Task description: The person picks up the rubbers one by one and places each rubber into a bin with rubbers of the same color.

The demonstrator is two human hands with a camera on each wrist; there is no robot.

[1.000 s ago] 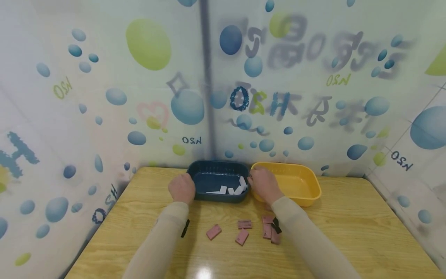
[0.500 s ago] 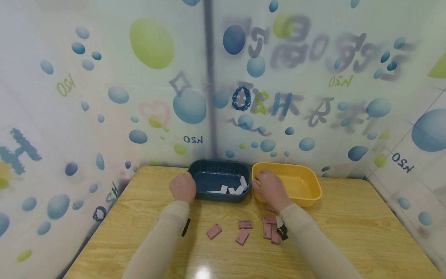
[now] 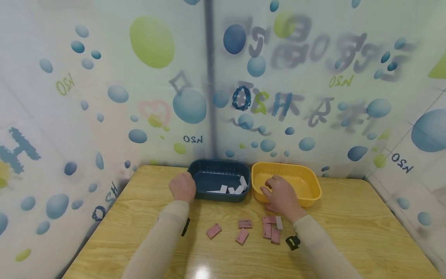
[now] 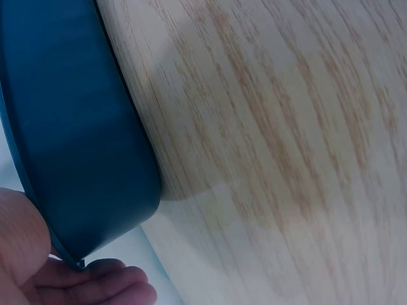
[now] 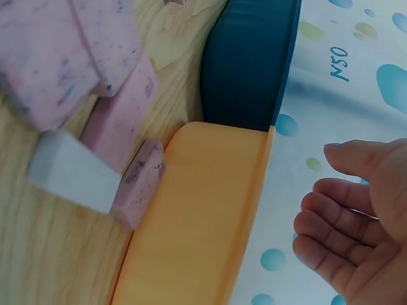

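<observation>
On one tabletop (image 3: 348, 224) I had two trays: a blue tray (image 3: 212, 178), its rim pinched by the left hand's (image 3: 182, 188) fingers, and a yellow tray (image 3: 303, 184). The right hand's (image 3: 283, 193) fingers hung loosely parted above it. Nearer lay seven pink blocks (image 3: 214, 231) and one white block (image 3: 278, 223).

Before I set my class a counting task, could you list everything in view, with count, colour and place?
table: 1, pale wood, under everything
wall: patterned, white with blue and green spots, behind the table
blue tray: 1, dark blue, back of table
yellow tray: 1, yellow, right of the blue tray
white pieces: at least four, white, inside the blue tray
pink blocks: 7 visible, pink, in front of the trays
loose white block: 1, white, among the right-hand pink blocks
sleeves: 2, cream, on both arms
left hand: 1, gripping the blue tray's left end
right hand: 1, over the yellow tray, holding nothing
</observation>
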